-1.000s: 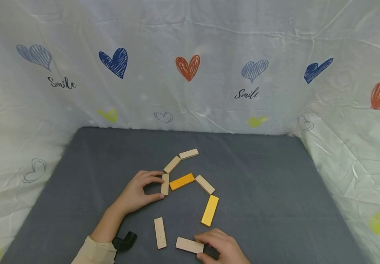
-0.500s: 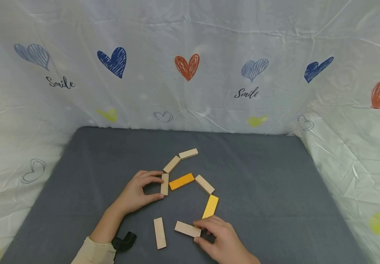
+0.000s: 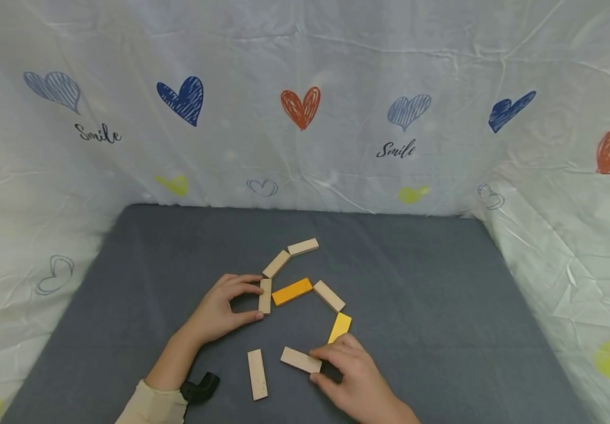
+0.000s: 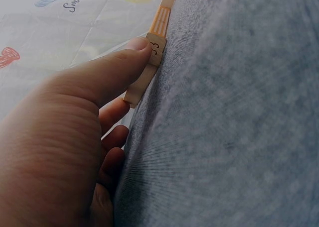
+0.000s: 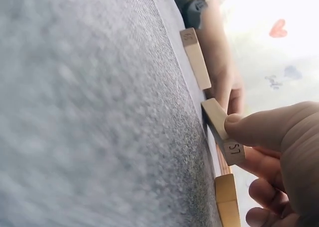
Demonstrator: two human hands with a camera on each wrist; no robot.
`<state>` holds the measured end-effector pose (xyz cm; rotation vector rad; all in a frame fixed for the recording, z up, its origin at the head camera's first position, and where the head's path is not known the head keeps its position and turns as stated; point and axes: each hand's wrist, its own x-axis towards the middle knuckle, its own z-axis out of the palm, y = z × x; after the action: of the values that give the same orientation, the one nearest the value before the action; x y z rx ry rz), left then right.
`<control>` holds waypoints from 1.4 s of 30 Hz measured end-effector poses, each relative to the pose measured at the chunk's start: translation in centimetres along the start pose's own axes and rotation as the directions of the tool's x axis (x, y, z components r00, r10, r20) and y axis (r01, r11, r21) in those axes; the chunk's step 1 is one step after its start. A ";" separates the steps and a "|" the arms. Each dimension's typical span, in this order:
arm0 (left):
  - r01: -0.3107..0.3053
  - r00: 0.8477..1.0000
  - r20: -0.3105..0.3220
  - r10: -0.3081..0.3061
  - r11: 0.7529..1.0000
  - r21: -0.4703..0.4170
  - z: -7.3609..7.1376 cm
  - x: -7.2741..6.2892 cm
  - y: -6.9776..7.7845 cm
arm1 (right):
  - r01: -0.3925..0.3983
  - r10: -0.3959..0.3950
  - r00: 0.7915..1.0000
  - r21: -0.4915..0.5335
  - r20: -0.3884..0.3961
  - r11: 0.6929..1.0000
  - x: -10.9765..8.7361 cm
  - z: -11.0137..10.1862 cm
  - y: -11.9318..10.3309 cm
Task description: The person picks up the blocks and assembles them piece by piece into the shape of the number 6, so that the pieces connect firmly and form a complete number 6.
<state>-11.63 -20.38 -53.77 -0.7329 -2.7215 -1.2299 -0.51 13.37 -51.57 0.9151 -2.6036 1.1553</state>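
My left hand [image 3: 221, 310] grips a plain wooden block [image 3: 265, 296] lying on the cloth, thumb at its near end and fingers at its far end. In the left wrist view the thumb presses the numbered end of that block [image 4: 155, 49]. My right hand [image 3: 355, 377] pinches another plain wooden block [image 3: 300, 360] between thumb and fingers; in the right wrist view this block [image 5: 218, 118] has a number on its end. That hand hides the near part of a yellow block [image 3: 340, 327]. An orange block [image 3: 291, 291] sits just right of the left-held block.
Two plain blocks, one angled [image 3: 276, 264] and one farther back [image 3: 303, 247], continue the curved row. Another plain block [image 3: 329, 295] joins the orange and yellow ones. A loose block [image 3: 257, 374] lies at the front. Behind the dark grey cloth [image 3: 416, 265] hangs a white heart-printed sheet [image 3: 347, 59].
My right hand has carried its block away from the near edge, up beside the yellow block, and now covers that block's near end. The left hand keeps its place.
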 end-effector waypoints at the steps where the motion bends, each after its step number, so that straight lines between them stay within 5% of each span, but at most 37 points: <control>1: 0.000 1.000 0.000 0.000 1.000 0.000 0.0 0.0 0.0 | 0.004 -0.004 1.000 -0.015 -0.003 1.000 0.1 0.0 0.0; 7: -0.001 1.000 -0.002 0.001 1.000 0.001 0.0 0.0 0.0 | 0.047 -0.048 0.999 -0.067 -0.023 0.997 0.4 0.0 0.7; 27: 0.013 1.000 0.003 -0.013 1.000 0.005 -0.1 -0.1 0.1 | 0.009 -0.008 1.000 -0.030 0.030 1.000 0.6 0.3 1.4; 42: 0.020 1.000 -0.004 -0.020 1.000 0.008 0.1 -0.1 0.0 | 0.049 -0.051 0.997 0.033 0.063 0.998 2.0 0.3 0.6</control>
<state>-11.58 -20.38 -53.84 -0.7038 -2.7351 -1.2222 -2.45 12.52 -51.36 1.0329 -2.6030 1.1762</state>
